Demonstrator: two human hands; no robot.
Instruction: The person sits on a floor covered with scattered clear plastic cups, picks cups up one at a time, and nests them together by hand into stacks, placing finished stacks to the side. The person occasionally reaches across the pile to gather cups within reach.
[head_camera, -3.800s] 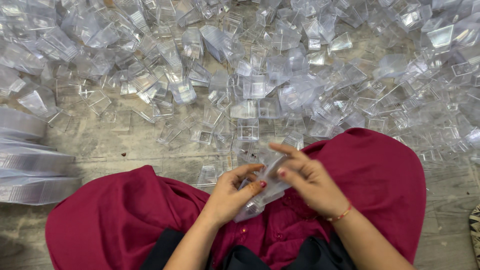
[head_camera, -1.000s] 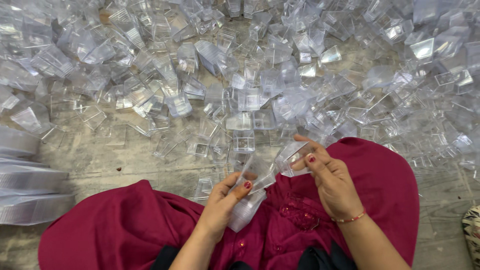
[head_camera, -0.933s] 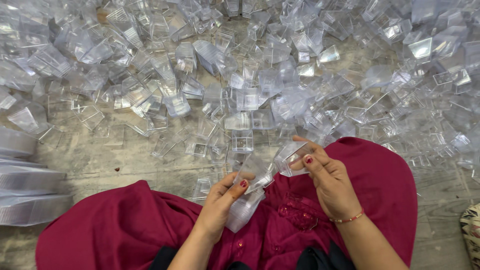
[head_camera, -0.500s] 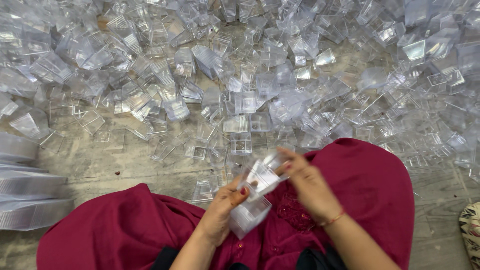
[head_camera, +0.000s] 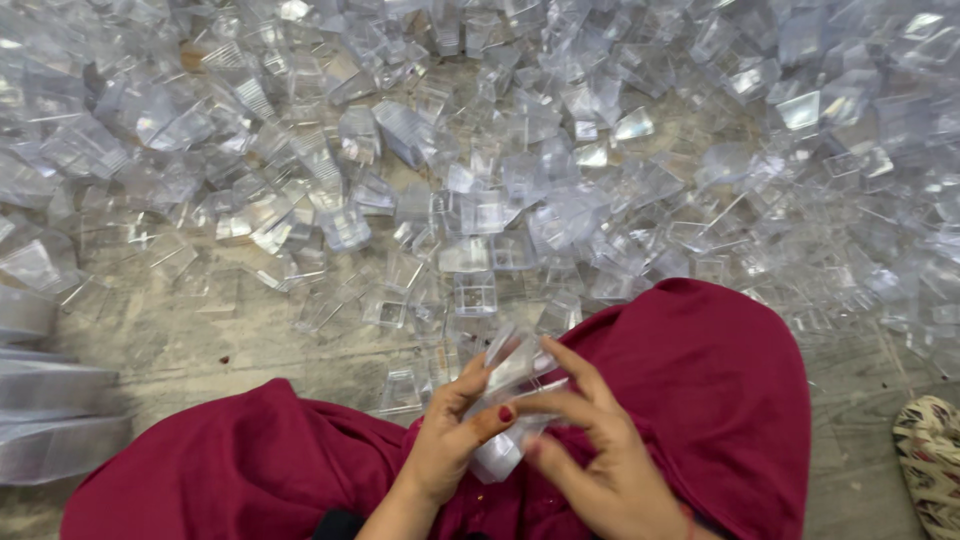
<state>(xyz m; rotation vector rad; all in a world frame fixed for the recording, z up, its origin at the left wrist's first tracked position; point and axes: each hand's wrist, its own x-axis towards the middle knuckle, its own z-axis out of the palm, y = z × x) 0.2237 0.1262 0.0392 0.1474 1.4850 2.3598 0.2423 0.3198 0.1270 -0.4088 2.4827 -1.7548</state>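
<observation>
While I sit on the floor (head_camera: 200, 350) with a dark red cloth (head_camera: 720, 380) draped over my knees, both my hands meet in my lap around a stack of clear plastic cups (head_camera: 510, 400). My left hand (head_camera: 455, 440) grips the stack from the left side, thumb with its red-painted nail pressed on the front, fingers curled behind. My right hand (head_camera: 590, 460) closes over the top cup from the right, index finger stretched along its upper edge, thumb below. The stack lies tilted, its lower end pointing down toward my body, its open end raised toward the pile ahead.

Spread across the floor in front of me lies a wide heap of loose clear cups (head_camera: 520, 170), square-sided and tumbled at every angle, reaching both side edges of the view. A few single cups (head_camera: 475, 295) sit apart from the heap, just beyond my knees. At the far left lie long nested rows of cups (head_camera: 55, 400), stacked flat. A patterned slipper (head_camera: 930, 460) shows at the right edge, near the cloth
</observation>
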